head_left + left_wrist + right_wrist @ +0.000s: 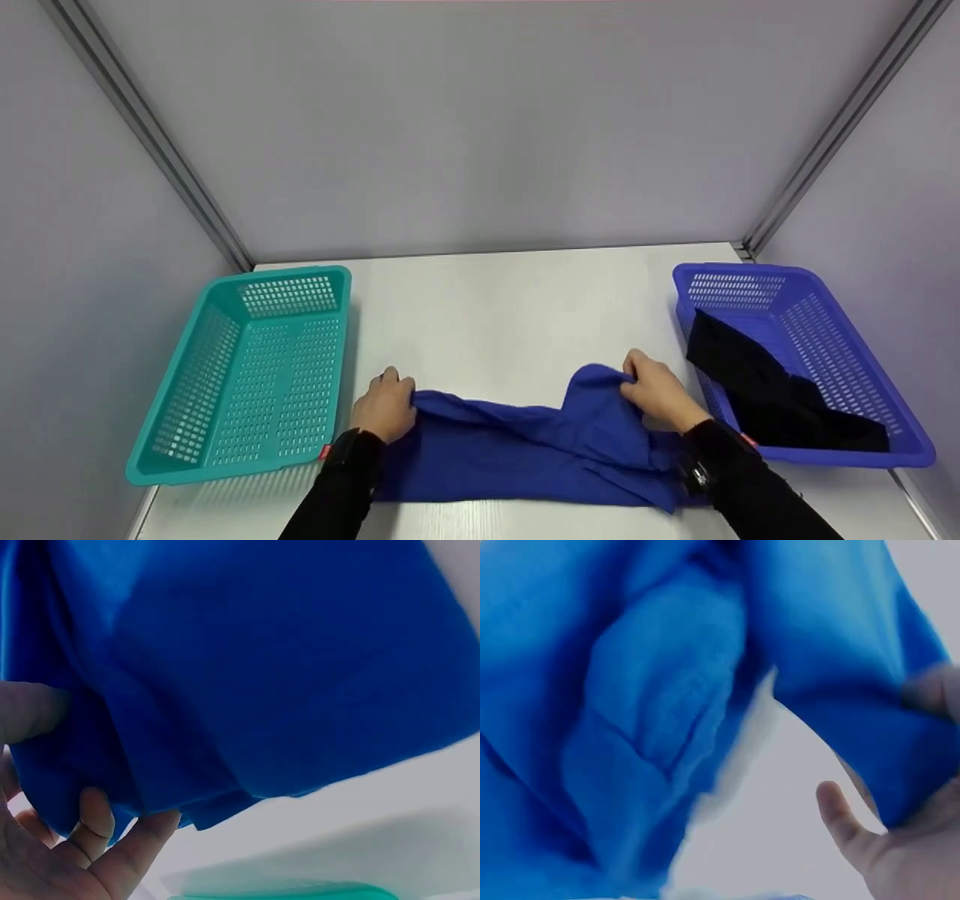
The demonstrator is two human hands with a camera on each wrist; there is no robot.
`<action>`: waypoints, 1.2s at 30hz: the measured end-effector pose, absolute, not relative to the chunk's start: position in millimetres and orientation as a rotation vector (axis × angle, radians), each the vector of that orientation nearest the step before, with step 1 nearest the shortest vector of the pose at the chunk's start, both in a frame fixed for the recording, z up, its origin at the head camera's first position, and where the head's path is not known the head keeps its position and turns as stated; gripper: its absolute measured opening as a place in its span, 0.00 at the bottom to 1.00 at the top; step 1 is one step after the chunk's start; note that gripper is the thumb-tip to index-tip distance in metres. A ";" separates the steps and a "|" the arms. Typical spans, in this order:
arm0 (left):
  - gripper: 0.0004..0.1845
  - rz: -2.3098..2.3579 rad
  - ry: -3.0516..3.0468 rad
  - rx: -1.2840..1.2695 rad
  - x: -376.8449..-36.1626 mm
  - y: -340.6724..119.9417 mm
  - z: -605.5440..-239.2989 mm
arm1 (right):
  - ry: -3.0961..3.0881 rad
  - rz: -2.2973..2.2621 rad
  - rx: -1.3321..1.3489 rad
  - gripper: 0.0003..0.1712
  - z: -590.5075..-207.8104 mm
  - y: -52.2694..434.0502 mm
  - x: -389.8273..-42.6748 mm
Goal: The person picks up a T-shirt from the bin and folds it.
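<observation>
Empty teal basket [240, 375] left, blue basket [817, 322] with black cloth [772, 397] right.

Both wrist views are blurred, the blue cloth [262, 667] filling them; the black garment [772, 397] hides part of the blue basket's [825, 330] floor.

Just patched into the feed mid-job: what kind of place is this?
Likely a purpose-built test booth: plain grey walls, a white table, a teal basket and a blue basket flanking a blue cloth.
</observation>
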State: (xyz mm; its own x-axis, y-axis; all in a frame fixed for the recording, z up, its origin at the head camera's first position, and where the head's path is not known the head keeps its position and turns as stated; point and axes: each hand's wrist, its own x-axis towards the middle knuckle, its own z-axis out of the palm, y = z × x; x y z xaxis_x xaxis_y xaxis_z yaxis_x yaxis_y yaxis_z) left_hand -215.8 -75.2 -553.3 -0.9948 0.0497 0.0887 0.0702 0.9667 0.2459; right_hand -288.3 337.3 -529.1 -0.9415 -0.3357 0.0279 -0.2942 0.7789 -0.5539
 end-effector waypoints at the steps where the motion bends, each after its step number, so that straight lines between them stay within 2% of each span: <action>1: 0.06 -0.394 -3.021 -0.081 -217.2 -76.1 -552.0 | 2.962 -0.846 -0.512 0.11 -524.2 337.2 -291.2; 6: 0.02 -0.394 -2.922 0.015 -227.1 -80.6 -542.6 | 3.293 -0.614 -0.659 0.12 -498.5 333.7 -308.5; 9: 0.03 -0.401 -2.877 0.081 -232.7 -82.7 -533.7 | 3.456 -0.505 -0.766 0.11 -483.0 331.2 -319.7; 16: 0.03 -0.449 -2.803 0.157 -240.7 -84.9 -519.4 | 3.629 -0.576 -0.803 0.09 -458.8 326.6 -338.3; 21: 0.04 -0.486 -2.769 0.186 -241.9 -84.9 -522.1 | 3.570 -0.656 -0.712 0.14 -469.3 325.5 -334.8; 26: 0.03 -0.541 -2.756 0.217 -241.3 -83.5 -527.1 | 3.522 -0.662 -0.736 0.18 -489.4 330.3 -331.2; 34: 0.02 -0.721 -2.689 0.277 -244.4 -80.8 -526.5 | 3.458 -0.814 -0.423 0.13 -495.6 333.9 -334.4; 36: 0.02 -0.769 -2.678 0.311 -245.7 -80.6 -526.2 | 3.420 -0.888 -0.438 0.13 -494.6 334.5 -337.1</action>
State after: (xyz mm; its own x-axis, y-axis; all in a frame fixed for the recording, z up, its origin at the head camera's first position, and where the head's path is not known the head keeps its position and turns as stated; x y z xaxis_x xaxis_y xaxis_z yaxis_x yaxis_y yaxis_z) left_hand -245.7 -80.6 -526.2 -0.9193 -0.2971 0.2581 -0.1150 0.8299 0.5459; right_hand -337.1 334.5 -494.6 -0.8848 -0.1249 0.4490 -0.3275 0.8520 -0.4084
